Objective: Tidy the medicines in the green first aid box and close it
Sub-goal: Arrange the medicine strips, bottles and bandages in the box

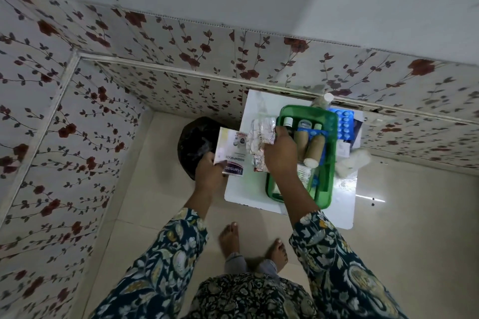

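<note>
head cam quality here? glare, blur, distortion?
Head view: strong wide-angle bending of wall lines; dim, flat room light; glare patch on the white table right of the green box; foil strips in the right hand shine and smear; carton in the left hand has partly legible print.

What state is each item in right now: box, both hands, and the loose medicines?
Green first aid box: open, partly filled.
Left hand: gripping plaster carton.
Right hand: gripping foil strips.
Brown rolls: lying inside box.
Blue blister pack: outside, beside box.
</note>
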